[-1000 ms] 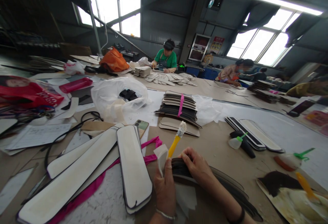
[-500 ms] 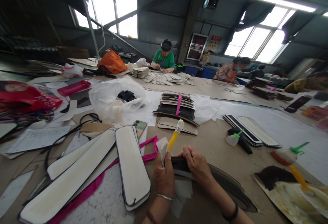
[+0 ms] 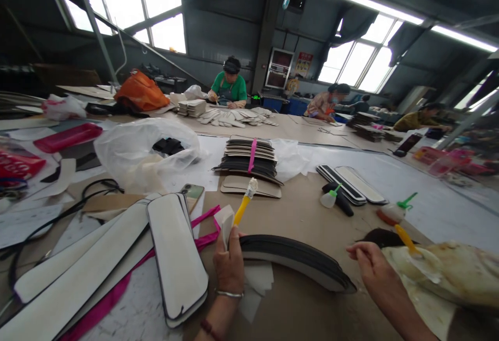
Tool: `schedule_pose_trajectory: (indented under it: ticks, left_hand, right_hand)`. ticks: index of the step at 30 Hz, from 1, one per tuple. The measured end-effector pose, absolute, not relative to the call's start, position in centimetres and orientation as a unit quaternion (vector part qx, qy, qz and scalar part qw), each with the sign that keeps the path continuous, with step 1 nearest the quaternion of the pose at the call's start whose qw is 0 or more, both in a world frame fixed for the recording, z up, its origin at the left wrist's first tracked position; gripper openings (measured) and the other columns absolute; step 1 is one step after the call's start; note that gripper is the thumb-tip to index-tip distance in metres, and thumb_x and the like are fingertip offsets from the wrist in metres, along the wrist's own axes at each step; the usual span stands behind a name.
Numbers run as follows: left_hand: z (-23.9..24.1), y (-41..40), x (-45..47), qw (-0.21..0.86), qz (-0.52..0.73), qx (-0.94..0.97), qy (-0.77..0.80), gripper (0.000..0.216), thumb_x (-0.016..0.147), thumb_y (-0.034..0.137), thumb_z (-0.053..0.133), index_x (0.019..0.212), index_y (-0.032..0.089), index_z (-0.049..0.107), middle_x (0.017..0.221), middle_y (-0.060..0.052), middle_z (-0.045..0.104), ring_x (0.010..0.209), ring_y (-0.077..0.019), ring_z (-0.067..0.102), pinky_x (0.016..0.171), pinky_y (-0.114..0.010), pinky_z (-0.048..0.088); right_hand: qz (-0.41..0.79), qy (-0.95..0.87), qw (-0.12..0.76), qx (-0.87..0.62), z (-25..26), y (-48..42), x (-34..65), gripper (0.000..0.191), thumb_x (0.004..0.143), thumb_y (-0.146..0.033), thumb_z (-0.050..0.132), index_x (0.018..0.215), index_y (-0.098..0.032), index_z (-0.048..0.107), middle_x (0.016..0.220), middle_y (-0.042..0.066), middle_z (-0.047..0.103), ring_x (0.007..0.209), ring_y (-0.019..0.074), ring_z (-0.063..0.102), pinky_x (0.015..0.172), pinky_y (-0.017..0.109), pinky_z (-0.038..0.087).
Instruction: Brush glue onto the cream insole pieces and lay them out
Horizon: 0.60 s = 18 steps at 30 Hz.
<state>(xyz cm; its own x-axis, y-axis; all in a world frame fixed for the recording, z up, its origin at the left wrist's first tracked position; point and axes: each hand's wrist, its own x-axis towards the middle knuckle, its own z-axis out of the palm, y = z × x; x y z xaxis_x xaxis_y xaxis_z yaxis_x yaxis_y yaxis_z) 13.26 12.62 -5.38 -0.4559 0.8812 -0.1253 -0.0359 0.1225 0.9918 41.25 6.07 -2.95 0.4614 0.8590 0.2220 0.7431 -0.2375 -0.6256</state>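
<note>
Left grip (image 3: 229,264) — yellow brush (image 3: 242,211) tip-up, long axis right-leaning.

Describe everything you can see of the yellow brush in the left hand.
The yellow brush has a smooth, plastic-looking handle, a silvery, wrapped-looking neck and a whitish, clumped tip. It points up, leaning right, above the brown tabletop. The left hand grips its lower part, hiding that end. Pale sheets stand beside it; whether they touch it is unclear.
</note>
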Motion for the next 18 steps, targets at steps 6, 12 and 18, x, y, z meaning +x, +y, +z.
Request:
schedule_pose_trajectory:
  ticks: [6, 12, 18]
  left_hand:
    - [-5.5, 12.5, 13.3, 0.41, 0.566, 0.334, 0.633, 0.031, 0.073, 0.048, 0.047, 0.061, 0.023, 0.062, 0.062, -0.003, 0.063, 0.068, -0.0229, 0.058, 0.074, -0.034, 0.04]
    - [-5.1, 12.7, 13.0, 0.428, 0.557, 0.335, 0.629, 0.032, 0.074, 0.048, 0.047, 0.07, 0.021, 0.064, 0.072, -0.005, 0.066, 0.073, -0.0241, 0.059, 0.075, -0.035, 0.041]
    - [-5.0, 13.1, 13.2, 0.414, 0.568, 0.334, 0.628, 0.03, 0.076, 0.043, 0.047, 0.063, 0.021, 0.061, 0.068, -0.005, 0.066, 0.07, -0.0231, 0.06, 0.074, -0.034, 0.043]
  right_hand:
    - [0.231, -0.452, 0.457, -0.73, -5.3, 4.9, 38.2, 0.046, 0.08, -0.051, 0.032, 0.112, -0.02, 0.046, 0.101, 0.01, 0.063, 0.098, 0.0223, 0.057, 0.084, 0.034, 0.043]
    - [0.184, -0.458, 0.481, -0.725, -5.5, 6.3, 34.3, 0.047, 0.08, -0.055, 0.03, 0.096, -0.018, 0.054, 0.1, 0.011, 0.06, 0.1, 0.0262, 0.053, 0.086, 0.039, 0.041]
    - [0.12, -0.57, 0.36, -0.729, -7.8, 4.8, 37.4, 0.046, 0.064, -0.05, 0.058, 0.105, -0.03, 0.051, 0.107, 0.006, 0.061, 0.098, 0.0273, 0.057, 0.084, 0.039, 0.045]
